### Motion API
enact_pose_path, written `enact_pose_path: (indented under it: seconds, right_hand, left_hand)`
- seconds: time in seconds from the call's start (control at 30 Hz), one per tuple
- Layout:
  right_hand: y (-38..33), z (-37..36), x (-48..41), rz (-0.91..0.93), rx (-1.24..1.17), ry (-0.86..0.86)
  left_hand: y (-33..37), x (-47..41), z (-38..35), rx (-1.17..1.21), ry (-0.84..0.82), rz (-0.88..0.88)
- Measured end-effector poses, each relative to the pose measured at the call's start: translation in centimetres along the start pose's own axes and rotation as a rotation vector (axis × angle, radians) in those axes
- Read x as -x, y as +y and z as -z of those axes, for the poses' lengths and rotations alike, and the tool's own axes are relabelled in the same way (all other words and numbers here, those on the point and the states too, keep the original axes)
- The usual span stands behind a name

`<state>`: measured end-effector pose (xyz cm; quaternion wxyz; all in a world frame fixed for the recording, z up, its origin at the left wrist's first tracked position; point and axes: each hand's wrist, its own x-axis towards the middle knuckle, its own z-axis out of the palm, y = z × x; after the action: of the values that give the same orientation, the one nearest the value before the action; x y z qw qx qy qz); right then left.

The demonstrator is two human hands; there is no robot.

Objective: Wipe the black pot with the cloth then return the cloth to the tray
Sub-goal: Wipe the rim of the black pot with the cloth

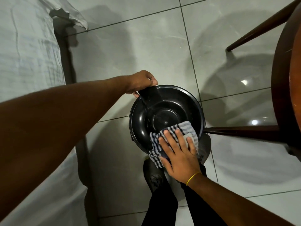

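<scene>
A person's left hand grips the far rim of a round, glossy black plastic pot held above the grey tiled floor, while the right hand, fingers spread flat, presses a blue-and-white checked cloth over the pot's near rim.

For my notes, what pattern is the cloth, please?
Dark blue-and-white checks on the cloth, head view.

glossy black pot, blue-and-white checked cloth, yellow wristband
</scene>
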<state>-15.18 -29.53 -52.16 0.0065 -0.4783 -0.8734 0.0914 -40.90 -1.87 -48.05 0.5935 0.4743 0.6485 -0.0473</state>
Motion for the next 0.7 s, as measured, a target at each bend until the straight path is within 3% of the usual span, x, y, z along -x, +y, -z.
enact_pose_path:
  seconds: [0.17,0.37,0.53,0.7]
  right_hand:
    - [-1.3,0.8,-3.7,0.312,0.108,-0.039]
    - [-4.3,2.5,-10.1,0.499,0.078,-0.194]
    - [-6.4,4.0,-16.0,0.496,0.15,-0.256]
    - [-7.2,5.2,-20.4,0.331,0.172,-0.339]
  left_hand:
    - [0.1,-0.3,0.5,-0.04,-0.023,0.008]
    - [0.8,-0.6,0.9,-0.143,-0.039,-0.013]
    - [1.5,-0.6,1.2,-0.236,-0.076,-0.028]
    - [1.4,-0.9,1.4,-0.271,-0.104,-0.079]
